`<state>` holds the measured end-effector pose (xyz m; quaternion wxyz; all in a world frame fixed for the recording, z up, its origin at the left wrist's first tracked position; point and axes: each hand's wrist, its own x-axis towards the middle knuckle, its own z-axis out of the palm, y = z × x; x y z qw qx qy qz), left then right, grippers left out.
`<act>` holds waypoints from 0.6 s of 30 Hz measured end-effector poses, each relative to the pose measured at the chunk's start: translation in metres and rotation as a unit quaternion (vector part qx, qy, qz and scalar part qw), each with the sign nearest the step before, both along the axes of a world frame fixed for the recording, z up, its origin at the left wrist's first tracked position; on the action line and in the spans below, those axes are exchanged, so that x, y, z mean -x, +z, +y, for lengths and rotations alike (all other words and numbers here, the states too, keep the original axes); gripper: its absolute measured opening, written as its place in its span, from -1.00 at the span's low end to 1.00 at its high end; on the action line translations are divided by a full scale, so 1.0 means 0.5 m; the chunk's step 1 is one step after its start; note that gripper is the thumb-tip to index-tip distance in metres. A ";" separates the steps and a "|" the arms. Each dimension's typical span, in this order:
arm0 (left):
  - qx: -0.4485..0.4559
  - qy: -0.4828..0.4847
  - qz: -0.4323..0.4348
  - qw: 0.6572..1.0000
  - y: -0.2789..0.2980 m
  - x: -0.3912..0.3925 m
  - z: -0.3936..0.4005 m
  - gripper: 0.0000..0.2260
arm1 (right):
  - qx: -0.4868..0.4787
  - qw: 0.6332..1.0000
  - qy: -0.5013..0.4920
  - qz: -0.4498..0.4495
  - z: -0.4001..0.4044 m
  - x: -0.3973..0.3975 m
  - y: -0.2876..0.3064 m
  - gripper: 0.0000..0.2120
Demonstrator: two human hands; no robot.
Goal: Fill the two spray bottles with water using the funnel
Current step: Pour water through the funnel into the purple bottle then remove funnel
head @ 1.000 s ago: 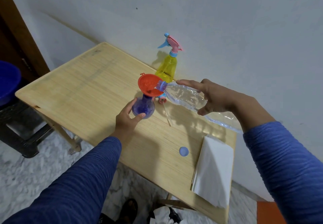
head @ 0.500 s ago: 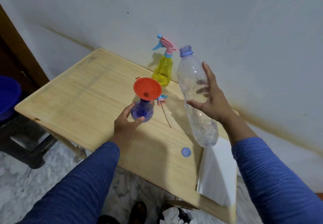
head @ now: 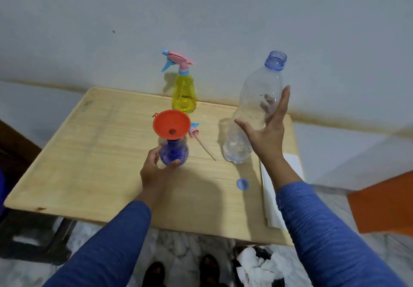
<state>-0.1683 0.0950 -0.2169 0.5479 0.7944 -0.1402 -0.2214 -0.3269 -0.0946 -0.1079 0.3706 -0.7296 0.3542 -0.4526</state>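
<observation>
A small blue spray bottle (head: 173,152) stands headless on the wooden table (head: 100,152) with an orange funnel (head: 171,123) in its neck. My left hand (head: 154,170) is curled around its base. A clear water bottle (head: 257,98), uncapped and nearly empty, stands upright to the right, its bottom at the table. My right hand (head: 266,134) wraps it loosely, thumb in front and fingers showing through the plastic behind. The yellow spray bottle (head: 183,94) with its pink and blue head stands at the back by the wall.
A loose spray head (head: 194,131) with its thin tube lies behind the funnel. The blue cap (head: 242,183) lies near the front right, beside white folded paper (head: 270,197). A dark stool (head: 22,242) stands left, an orange object (head: 380,204) right, and crumpled cloth (head: 257,266) on the floor.
The water bottle was tipped into the funnel, then swung upright and came down to the table on the right. My left hand stayed on the blue spray bottle.
</observation>
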 end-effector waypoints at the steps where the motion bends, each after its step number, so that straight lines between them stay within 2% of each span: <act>1: -0.005 -0.008 -0.004 1.000 0.000 -0.004 0.001 -0.49 | -0.004 1.000 -0.015 0.002 0.008 0.001 0.000 0.10; 7: -0.028 -0.081 -0.041 0.995 -0.003 -0.032 0.011 -0.45 | 0.022 0.994 -0.100 0.025 0.069 0.007 -0.002 -0.05; 10: -0.026 -0.113 -0.068 0.991 -0.011 -0.052 0.019 -0.41 | 0.046 0.977 -0.209 0.007 0.130 -0.007 -0.015 -0.23; 12: -0.023 -0.129 -0.073 0.989 -0.015 -0.065 0.023 -0.36 | 0.094 0.968 -0.232 -0.010 0.177 -0.029 -0.032 -0.37; 15: -0.003 -0.157 -0.085 0.984 -0.020 -0.080 0.028 -0.34 | 0.085 0.990 -0.111 0.033 0.229 -0.078 -0.063 -0.50; 18: 0.014 -0.174 -0.086 0.981 -0.026 -0.093 0.029 -0.37 | 0.007 0.996 0.003 0.089 0.254 -0.132 -0.076 -0.48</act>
